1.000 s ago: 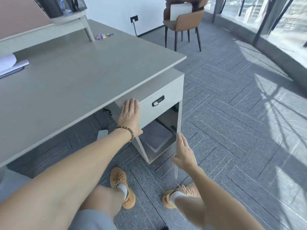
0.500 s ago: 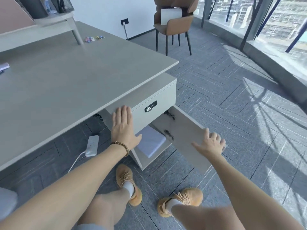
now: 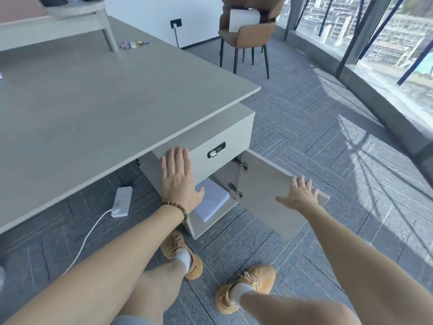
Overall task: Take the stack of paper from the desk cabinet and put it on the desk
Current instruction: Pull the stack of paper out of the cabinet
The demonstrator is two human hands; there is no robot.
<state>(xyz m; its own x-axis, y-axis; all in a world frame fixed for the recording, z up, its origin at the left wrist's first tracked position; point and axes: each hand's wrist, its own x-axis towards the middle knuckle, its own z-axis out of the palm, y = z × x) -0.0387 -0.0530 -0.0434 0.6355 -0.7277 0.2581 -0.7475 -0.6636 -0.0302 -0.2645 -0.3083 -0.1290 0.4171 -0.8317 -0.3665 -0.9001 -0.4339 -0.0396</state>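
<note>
A white stack of paper point(image 3: 212, 200) lies on the floor of the desk cabinet point(image 3: 230, 134), partly hidden by my left hand. The cabinet door point(image 3: 264, 184) stands swung wide to the right. My left hand point(image 3: 179, 178) lies flat, fingers together, on the cabinet's drawer front beside the combination lock point(image 3: 216, 150). My right hand point(image 3: 298, 195) rests with spread fingers on the door's outer edge, holding nothing. The grey desk point(image 3: 105, 97) stretches above and to the left.
A white power strip point(image 3: 121, 201) with its cord lies on the carpet under the desk. A brown chair point(image 3: 248, 34) stands at the back. Small coloured clips point(image 3: 134, 44) sit on the desk's far side. Windows run along the right.
The cabinet door went from nearly edge-on to fully swung out to the right, my right hand moving with it. The paper stack came into view. My left hand stayed on the drawer front.
</note>
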